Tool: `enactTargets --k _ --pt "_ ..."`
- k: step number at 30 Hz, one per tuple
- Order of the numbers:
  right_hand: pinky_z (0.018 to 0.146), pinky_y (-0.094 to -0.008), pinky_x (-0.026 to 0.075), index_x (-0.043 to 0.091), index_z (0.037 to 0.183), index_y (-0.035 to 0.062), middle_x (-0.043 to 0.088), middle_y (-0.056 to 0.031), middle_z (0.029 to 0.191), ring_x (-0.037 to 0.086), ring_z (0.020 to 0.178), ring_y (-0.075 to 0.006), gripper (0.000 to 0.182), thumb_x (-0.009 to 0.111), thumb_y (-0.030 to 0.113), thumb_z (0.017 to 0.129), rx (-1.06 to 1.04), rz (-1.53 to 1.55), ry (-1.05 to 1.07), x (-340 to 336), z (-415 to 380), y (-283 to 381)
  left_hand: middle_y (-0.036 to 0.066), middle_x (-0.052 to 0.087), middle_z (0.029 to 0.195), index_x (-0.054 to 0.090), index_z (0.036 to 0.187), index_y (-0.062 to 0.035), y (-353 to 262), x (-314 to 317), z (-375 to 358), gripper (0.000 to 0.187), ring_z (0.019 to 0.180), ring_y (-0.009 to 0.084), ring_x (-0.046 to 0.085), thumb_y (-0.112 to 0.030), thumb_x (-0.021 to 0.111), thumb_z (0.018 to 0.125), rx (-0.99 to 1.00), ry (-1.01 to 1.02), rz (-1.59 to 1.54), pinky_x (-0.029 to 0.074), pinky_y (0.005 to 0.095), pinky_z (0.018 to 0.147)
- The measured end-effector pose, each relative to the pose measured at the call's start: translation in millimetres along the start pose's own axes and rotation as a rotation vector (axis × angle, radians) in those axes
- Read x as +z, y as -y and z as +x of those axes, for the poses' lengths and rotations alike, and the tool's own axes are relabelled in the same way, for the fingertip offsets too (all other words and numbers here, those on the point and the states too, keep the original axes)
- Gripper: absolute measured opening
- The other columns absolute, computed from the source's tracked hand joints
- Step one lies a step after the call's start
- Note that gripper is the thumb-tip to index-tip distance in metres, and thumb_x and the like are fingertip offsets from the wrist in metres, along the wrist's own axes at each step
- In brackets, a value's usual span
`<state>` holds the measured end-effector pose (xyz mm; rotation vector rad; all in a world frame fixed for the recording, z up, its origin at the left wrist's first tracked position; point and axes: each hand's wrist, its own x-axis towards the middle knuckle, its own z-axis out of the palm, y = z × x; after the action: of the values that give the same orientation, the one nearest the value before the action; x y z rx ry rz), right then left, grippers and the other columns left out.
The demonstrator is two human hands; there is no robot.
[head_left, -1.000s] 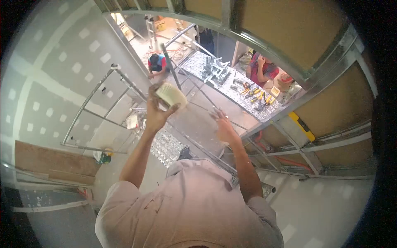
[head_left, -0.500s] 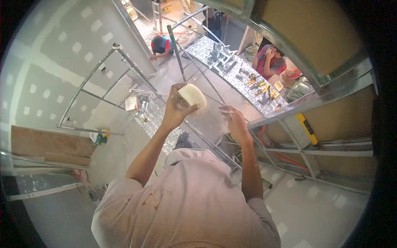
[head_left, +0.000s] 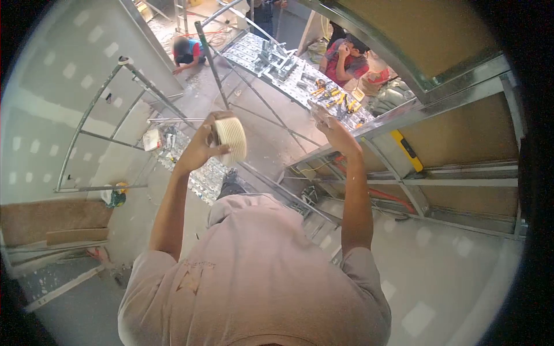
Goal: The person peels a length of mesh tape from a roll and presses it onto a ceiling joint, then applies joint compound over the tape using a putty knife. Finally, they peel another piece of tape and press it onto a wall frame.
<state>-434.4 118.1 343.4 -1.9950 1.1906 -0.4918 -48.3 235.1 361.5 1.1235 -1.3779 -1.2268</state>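
Note:
My left hand [head_left: 203, 147] is closed around a roll of pale, ribbed tape [head_left: 232, 140], possibly mesh joint tape, with the thumb along its lower edge. The roll is held upright in front of my chest, above the floor. To the right, my right hand [head_left: 334, 131] is raised, its fingers stretched out and apart from the roll. No strip of tape can be made out between the two hands. Behind the right fingers, farther off, lies a perforated metal platform [head_left: 242, 49] with yellow-handled tools [head_left: 340, 102] and metal pieces [head_left: 276, 60] on it.
Scaffold frames [head_left: 86, 134] stand at the left and ahead. A lower metal plank [head_left: 199, 181] lies below my left arm. Metal wall framing [head_left: 404, 184] with a yellow level [head_left: 407, 151] runs along my right. One person [head_left: 187, 52] crouches ahead; another person [head_left: 346, 60] is beyond the platform.
My hands have moved farther apart: the left has gone left with the tape roll, the right has risen. The roll has turned slightly, and the whole view has shifted.

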Motion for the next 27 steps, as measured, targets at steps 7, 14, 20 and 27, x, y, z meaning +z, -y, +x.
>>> enactTargets --k 7,14,20,27 --pt "0.107 -0.0407 0.047 0.064 0.132 -0.0009 0.064 -0.0219 0.136 0.064 0.122 -0.0309 0.04 0.06 0.028 0.104 0.024 0.064 -0.18 1 -24 43 0.006 0.045 0.137 0.044 0.137 -0.0078 15 37 -1 0.084 0.135 0.0199 0.044 -0.008 0.088 0.065 0.036 0.159 -0.057 0.038 0.0368 0.113" --pt "0.103 -0.0311 0.044 0.06 0.133 -0.0031 0.066 -0.0076 0.127 0.059 0.117 -0.0166 0.043 0.05 0.032 0.11 0.103 1.194 0.045 105 -58 83 0.011 0.048 0.145 0.045 0.139 -0.0108 -20 66 14 0.089 0.136 0.0272 0.047 -0.012 0.091 0.064 0.26 0.226 0.236 0.037 0.0414 0.115" --pt "0.104 -0.0295 0.037 0.057 0.13 -0.0002 0.062 -0.005 0.12 0.052 0.116 -0.0133 0.031 0.05 0.021 0.109 0.028 1.045 -0.197 101 -56 87 0.012 0.051 0.142 0.051 0.141 -0.0065 -34 74 4 0.071 0.125 0.025 0.055 -0.01 0.084 0.078 0.249 -0.059 0.411 0.045 0.0385 0.106" --pt "0.104 -0.0287 0.036 0.053 0.132 0.0008 0.059 -0.0033 0.122 0.05 0.116 -0.0119 0.03 0.053 0.016 0.107 -0.036 1.133 -0.274 105 -52 89 0.006 0.067 0.117 0.062 0.135 -0.0022 -31 90 3 0.031 0.105 0.0149 0.061 -0.011 0.054 0.106 -0.04 -0.077 0.087 0.049 0.0326 0.096"
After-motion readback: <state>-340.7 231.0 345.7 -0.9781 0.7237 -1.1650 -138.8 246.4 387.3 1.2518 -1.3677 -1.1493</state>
